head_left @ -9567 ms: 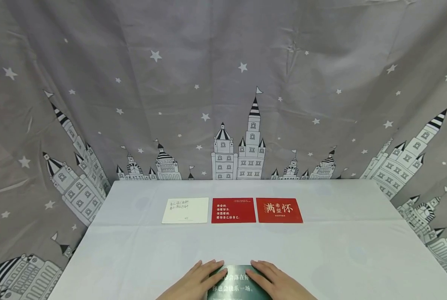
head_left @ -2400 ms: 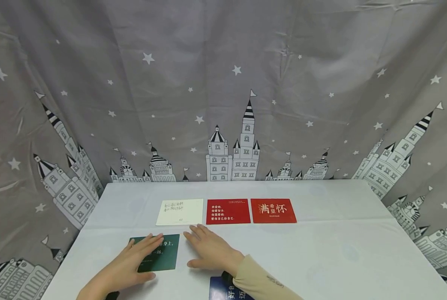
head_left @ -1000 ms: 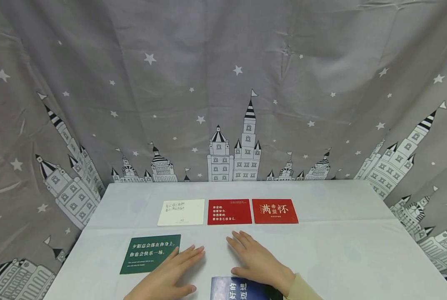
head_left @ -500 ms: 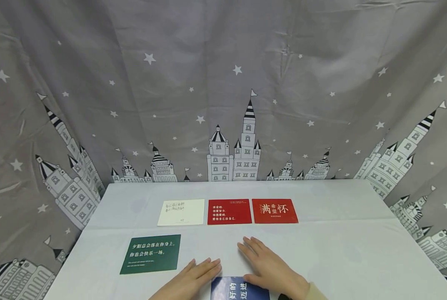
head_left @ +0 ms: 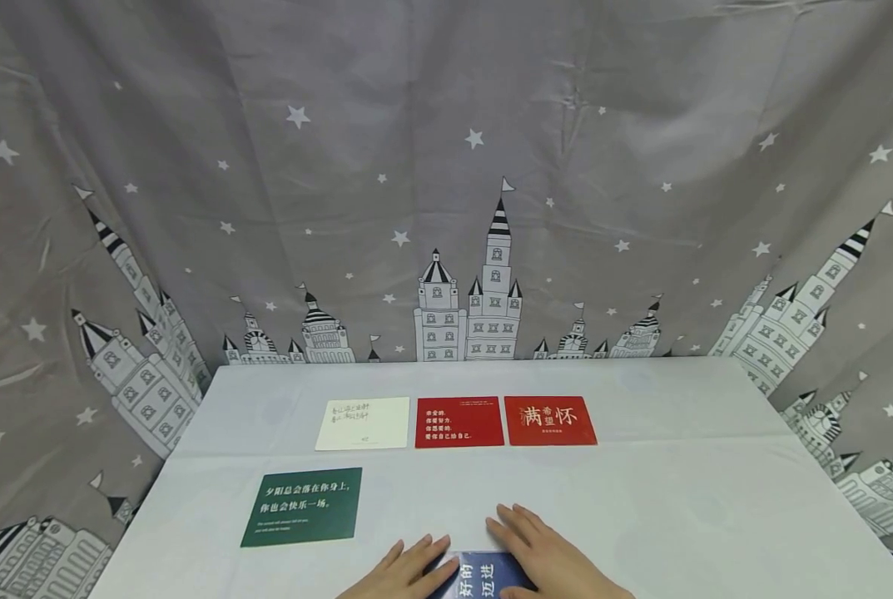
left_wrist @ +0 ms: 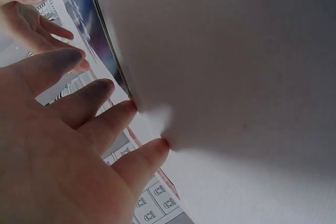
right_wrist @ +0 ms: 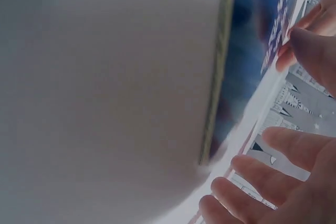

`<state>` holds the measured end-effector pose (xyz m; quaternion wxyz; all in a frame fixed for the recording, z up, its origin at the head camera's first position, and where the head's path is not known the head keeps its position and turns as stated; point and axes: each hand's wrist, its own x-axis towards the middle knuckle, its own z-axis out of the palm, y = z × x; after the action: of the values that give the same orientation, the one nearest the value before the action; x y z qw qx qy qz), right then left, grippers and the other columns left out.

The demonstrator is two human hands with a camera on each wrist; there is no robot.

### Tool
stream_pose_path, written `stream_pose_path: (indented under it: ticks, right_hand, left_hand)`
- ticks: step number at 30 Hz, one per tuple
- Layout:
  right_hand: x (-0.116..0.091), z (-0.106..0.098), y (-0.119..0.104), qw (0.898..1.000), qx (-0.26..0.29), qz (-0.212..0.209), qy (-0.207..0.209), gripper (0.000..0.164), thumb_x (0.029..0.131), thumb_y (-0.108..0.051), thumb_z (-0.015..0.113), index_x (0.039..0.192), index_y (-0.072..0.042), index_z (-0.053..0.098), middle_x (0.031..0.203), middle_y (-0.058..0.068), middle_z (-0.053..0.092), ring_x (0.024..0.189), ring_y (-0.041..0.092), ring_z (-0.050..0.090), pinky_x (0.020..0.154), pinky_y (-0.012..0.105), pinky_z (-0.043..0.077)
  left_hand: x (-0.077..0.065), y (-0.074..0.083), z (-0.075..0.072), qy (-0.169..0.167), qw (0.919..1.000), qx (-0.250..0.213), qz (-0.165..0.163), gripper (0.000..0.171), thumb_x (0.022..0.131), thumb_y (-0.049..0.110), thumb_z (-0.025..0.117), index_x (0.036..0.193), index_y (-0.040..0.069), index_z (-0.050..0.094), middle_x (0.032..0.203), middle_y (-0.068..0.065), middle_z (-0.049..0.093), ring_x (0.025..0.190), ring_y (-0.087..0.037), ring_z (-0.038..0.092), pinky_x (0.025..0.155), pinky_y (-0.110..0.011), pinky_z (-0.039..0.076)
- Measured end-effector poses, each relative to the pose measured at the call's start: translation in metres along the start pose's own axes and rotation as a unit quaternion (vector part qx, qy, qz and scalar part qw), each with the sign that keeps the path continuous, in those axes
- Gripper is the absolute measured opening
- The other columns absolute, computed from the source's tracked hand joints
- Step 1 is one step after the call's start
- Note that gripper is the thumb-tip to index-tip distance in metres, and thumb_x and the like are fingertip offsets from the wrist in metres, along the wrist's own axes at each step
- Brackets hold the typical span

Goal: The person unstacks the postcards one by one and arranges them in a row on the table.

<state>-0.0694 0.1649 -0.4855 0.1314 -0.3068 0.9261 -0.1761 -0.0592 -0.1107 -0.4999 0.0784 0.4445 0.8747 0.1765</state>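
Observation:
At the front edge of the head view lies a blue card with white writing, its lower part out of frame. My left hand comes in from the left, its fingertips on the card's left side. From the other side my right hand reaches over the card's right part, fingers extended. Both wrist views show the fingers spread and fairly straight beside the blue card's edge, which looks thick and layered. To the left, a green card with white lettering lies flat, touched by neither hand.
Farther back, a cream card, a dark red card and a brighter red card lie in a row. They rest on a white-covered table. A grey curtain printed with castles and stars hangs behind.
The green card, earlier between both hands at the front, now lies at the left. Since then, both hands have left it and drawn back toward the front, coming to the blue card's two sides.

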Motion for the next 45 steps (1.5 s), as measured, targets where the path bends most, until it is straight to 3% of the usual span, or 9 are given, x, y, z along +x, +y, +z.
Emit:
stream_pose_path:
  ticks: [5,11,16,23,45]
  right_hand:
    - [-0.01,0.012,0.0,1.0,-0.007,-0.022,0.008,0.087,0.078,-0.073,0.048,0.144,-0.017,0.042,0.142,0.007,0.043,0.127,0.033,0.041,0.084,0.044,0.053]
    - [-0.02,0.026,0.004,0.994,-0.052,-0.078,0.054,0.079,0.085,-0.071,0.036,0.143,-0.018,0.041,0.139,0.008,0.045,0.122,0.032,0.047,0.084,0.039,0.054]
    - [-0.026,0.038,0.005,0.987,-0.078,-0.109,0.091,0.072,0.089,-0.066,0.039,0.144,-0.019,0.039,0.139,0.008,0.045,0.12,0.03,0.049,0.083,0.037,0.054]
    - [-0.029,0.043,0.004,0.982,-0.088,-0.121,0.113,0.071,0.091,-0.063,0.042,0.145,-0.018,0.039,0.138,0.008,0.046,0.119,0.028,0.051,0.083,0.036,0.054]
    - [-0.031,0.033,0.0,0.985,-0.064,-0.13,0.099,0.073,0.09,-0.063,0.044,0.146,-0.017,0.037,0.139,0.008,0.045,0.117,0.022,0.05,0.084,0.033,0.054]
  left_hand:
    - [-0.003,0.003,0.004,0.015,0.9999,0.004,0.0,0.079,0.084,0.067,0.043,0.15,0.026,0.032,0.151,-0.002,0.035,0.132,-0.027,0.04,0.096,-0.055,0.043]
    - [-0.004,0.002,0.013,0.031,0.9995,0.01,0.001,0.076,0.085,0.067,0.04,0.15,0.029,0.032,0.149,-0.001,0.037,0.131,-0.025,0.041,0.096,-0.055,0.043]
    - [-0.004,0.005,0.015,0.039,0.9991,0.01,-0.008,0.075,0.086,0.067,0.038,0.15,0.028,0.033,0.148,-0.001,0.039,0.131,-0.024,0.041,0.098,-0.052,0.042]
    - [-0.005,0.007,0.019,0.062,0.9974,0.037,0.005,0.072,0.089,0.065,0.036,0.147,0.023,0.038,0.143,-0.004,0.043,0.126,-0.025,0.046,0.095,-0.05,0.046]
    - [-0.008,0.006,0.015,0.079,0.9966,0.016,0.015,0.071,0.089,0.062,0.042,0.147,0.022,0.039,0.143,-0.003,0.043,0.125,-0.023,0.047,0.095,-0.049,0.046]
